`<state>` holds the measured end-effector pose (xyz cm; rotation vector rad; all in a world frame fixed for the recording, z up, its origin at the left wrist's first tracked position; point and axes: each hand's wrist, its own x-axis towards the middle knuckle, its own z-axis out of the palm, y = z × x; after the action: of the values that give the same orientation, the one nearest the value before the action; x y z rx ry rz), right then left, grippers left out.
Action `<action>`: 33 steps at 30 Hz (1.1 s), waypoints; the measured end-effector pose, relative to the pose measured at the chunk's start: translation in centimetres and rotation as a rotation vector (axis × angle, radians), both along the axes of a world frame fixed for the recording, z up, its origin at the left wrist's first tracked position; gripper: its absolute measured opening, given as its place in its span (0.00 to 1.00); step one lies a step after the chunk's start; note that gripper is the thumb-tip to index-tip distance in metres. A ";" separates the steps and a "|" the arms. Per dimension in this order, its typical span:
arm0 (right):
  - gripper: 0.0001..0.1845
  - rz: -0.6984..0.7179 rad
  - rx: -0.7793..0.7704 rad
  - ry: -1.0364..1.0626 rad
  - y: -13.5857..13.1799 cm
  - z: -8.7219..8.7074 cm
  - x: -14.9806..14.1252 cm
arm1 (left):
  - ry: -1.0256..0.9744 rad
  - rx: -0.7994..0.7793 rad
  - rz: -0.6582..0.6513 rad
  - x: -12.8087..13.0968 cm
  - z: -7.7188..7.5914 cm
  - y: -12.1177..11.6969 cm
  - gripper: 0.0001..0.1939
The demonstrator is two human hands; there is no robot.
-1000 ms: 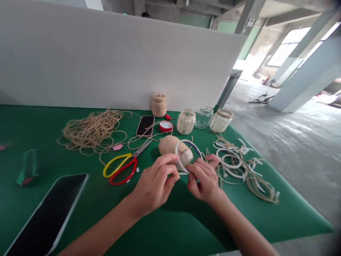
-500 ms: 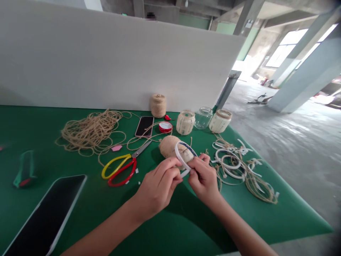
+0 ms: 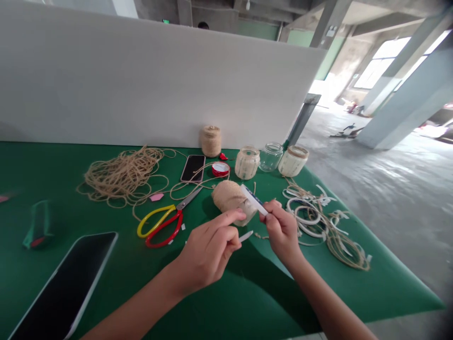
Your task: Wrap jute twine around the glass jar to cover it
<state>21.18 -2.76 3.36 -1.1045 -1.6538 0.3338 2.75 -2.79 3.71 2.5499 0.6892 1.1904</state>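
Observation:
My right hand grips a thin white roll of tape, turned nearly edge-on, with a dark inner side showing. My left hand pinches a short white strip between thumb and fingers, its free end pointing right. Whether the strip joins the roll cannot be made out. Just beyond both hands, a jar wrapped in twine lies on its side, its paler end toward me and partly behind the left fingers and the tape.
Red-and-yellow scissors and a heap of twine lie left. Phones, a red tape roll and upright jars stand around. White rings and twine scraps lie right, near the table edge. A white partition rises behind.
My hands have drawn apart, the right one moving right with the tape roll. The roll has turned from an open ring to nearly edge-on. The white strip now shows separately at my left fingers.

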 end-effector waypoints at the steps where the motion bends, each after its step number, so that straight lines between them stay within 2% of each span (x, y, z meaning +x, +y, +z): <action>1: 0.12 -0.032 0.030 -0.040 0.2 0.1 0.4 | -0.034 -0.029 0.012 -0.1 0.1 0.0 0.04; 3: 0.11 -0.166 0.108 -0.160 0.8 0.0 1.3 | -0.158 -0.111 0.081 -0.3 0.4 0.2 0.03; 5: 0.10 -0.377 0.197 -0.305 1.5 -0.2 2.2 | -0.297 -0.249 0.134 -0.3 0.7 0.4 0.02; 7: 0.10 -0.555 0.220 -0.467 2.4 -0.7 3.3 | -0.406 -0.429 0.109 -0.2 0.8 0.6 0.03; 8: 0.11 -0.600 0.175 -0.566 2.8 -1.0 3.9 | -0.446 -0.527 0.077 -0.1 0.7 0.7 0.04; 10: 0.11 -0.671 -0.008 -0.731 3.5 -1.8 5.1 | -0.524 -0.708 0.014 0.2 0.3 0.9 0.06; 12: 0.11 -0.688 -0.229 -0.852 3.9 -2.5 5.9 | -0.594 -0.864 -0.026 0.5 -0.3 1.0 0.09; 14: 0.10 -0.682 -0.318 -0.911 3.9 -2.9 6.0 | -0.640 -0.992 -0.059 0.8 -0.9 0.9 0.12; 16: 0.11 -0.694 -0.260 -0.907 3.7 -2.8 5.3 | -0.664 -1.098 -0.096 1.3 -1.4 0.7 0.12; 18: 0.17 -0.719 -0.127 -0.866 3.2 -2.3 3.8 | -0.674 -1.191 -0.128 1.9 -1.8 0.3 0.11; 20: 0.19 -0.674 -0.068 -0.811 2.5 -1.7 1.9 | -0.674 -1.265 -0.152 2.6 -2.0 -0.1 0.11; 24: 0.17 -0.501 -0.053 -0.728 1.0 -1.0 -0.9 | -0.685 -1.328 -0.160 4.2 -2.4 -1.1 0.11; 29: 0.22 -0.604 -0.061 -0.614 0.5 -1.0 -1.0 | -0.673 -1.355 -0.178 5.3 -2.7 -1.6 0.13; 33: 0.20 -0.503 -0.073 -0.602 0.8 -1.2 -0.9 | -0.689 -1.356 -0.230 5.3 -3.1 -1.6 0.15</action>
<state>20.30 -2.00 2.14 -1.7402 -1.7945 -0.2978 8.07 -4.34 0.56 0.9891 0.6383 0.8946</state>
